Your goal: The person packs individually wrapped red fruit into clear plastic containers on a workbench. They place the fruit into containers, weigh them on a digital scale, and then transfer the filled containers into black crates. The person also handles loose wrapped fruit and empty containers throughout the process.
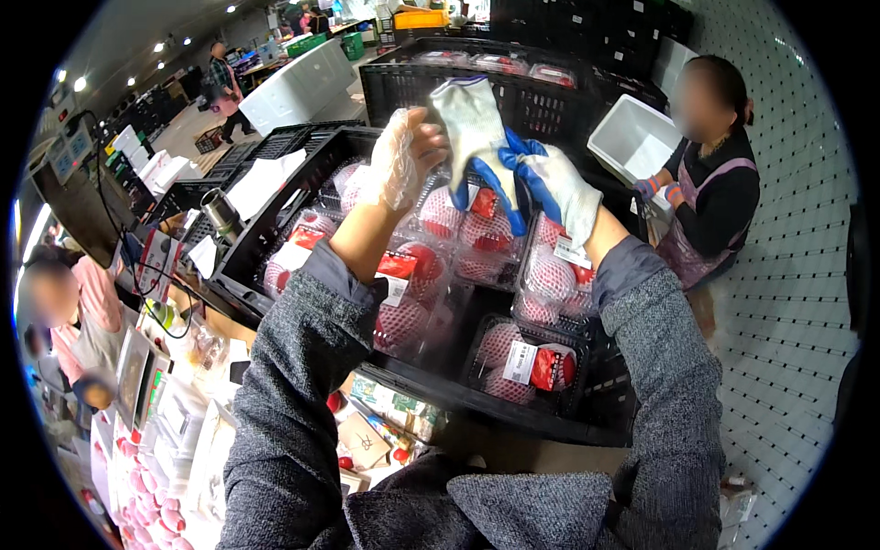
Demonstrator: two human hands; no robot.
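Observation:
My left hand (403, 160) is raised above the crate in a thin clear plastic glove. Its fingers are loosely bent and spread, with nothing seen in them, close beside an empty work glove (467, 115). That glove is white knit with blue-coated fingers hanging down. My right hand (559, 183), wearing a matching white and blue glove, pinches it at its blue part. Below both hands, a black crate (412, 371) holds several clear packs of round fruit in pink foam nets, including a fruit pack (527, 367) at the near right.
Behind stands another black crate (385, 82) with fruit packs. A white foam box (632, 137) sits at right beside a person (715, 174) in an apron. Another person (87, 321) is at left, near a metal cup (220, 213) and a dark cable.

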